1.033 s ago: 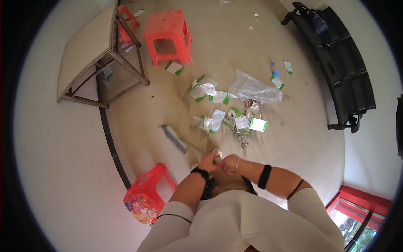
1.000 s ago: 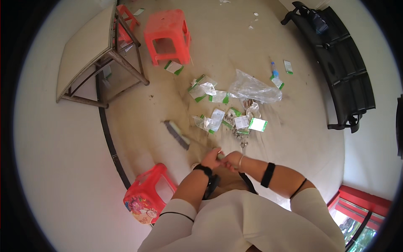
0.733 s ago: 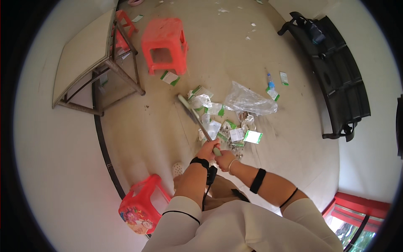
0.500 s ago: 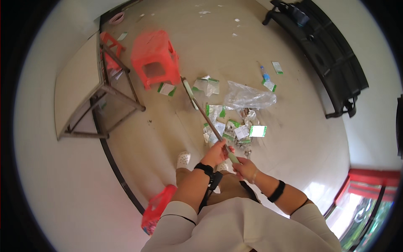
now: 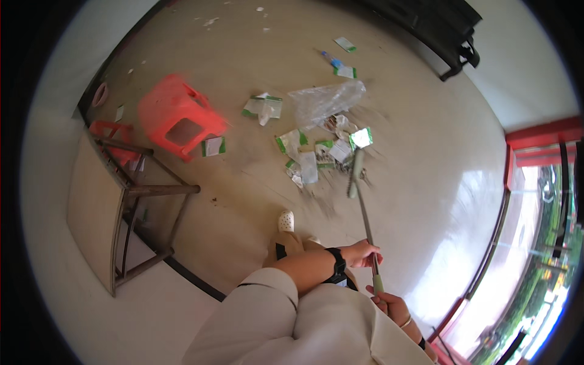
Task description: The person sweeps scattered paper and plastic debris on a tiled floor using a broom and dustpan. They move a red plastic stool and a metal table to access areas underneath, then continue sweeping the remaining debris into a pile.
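I hold a broom (image 5: 366, 220) by its pole with both hands, its pale green head (image 5: 356, 170) at the near right side of a heap of litter. My left hand (image 5: 361, 253) is wrapped round the lower pole. Nearer to me, my right hand (image 5: 392, 305) grips the light green end of the handle. In the heap lie green-and-white packets (image 5: 292, 143), grey papers (image 5: 309, 166) and dark dirt, with a clear plastic bag (image 5: 328, 103) at its far side. The bristles partly show; whether they touch the floor I cannot tell.
A red plastic stool (image 5: 179, 118) stands left of the heap, beside a wooden-framed table (image 5: 91, 213). A loose packet (image 5: 213, 146) lies by the stool; another packet (image 5: 263, 106) lies farther off. A blue-capped bottle (image 5: 331, 59) is beyond the bag. Black seating (image 5: 426, 30) lines the far wall.
The broom head has swung from near the stool, left of the heap, to the heap's right side. My hands have moved right and nearer, and the view has turned right.
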### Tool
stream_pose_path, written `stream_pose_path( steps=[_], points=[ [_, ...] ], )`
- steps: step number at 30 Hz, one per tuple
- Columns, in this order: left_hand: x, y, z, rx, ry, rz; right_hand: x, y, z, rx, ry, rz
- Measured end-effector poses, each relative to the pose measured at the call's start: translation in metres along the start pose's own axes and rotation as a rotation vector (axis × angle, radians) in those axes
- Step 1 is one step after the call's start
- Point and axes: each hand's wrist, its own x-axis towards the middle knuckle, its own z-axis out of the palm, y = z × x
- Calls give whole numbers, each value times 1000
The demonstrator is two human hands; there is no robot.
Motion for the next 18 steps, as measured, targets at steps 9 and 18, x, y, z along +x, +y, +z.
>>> stream_pose_path(
  steps=[9,18],
  points=[
    [81,-91,-16,918,-75,-379,82,3,-72,405,33,-234],
    [36,-56,-106,1111,133,-348,175,26,-38,281,171,-145]
  ],
)
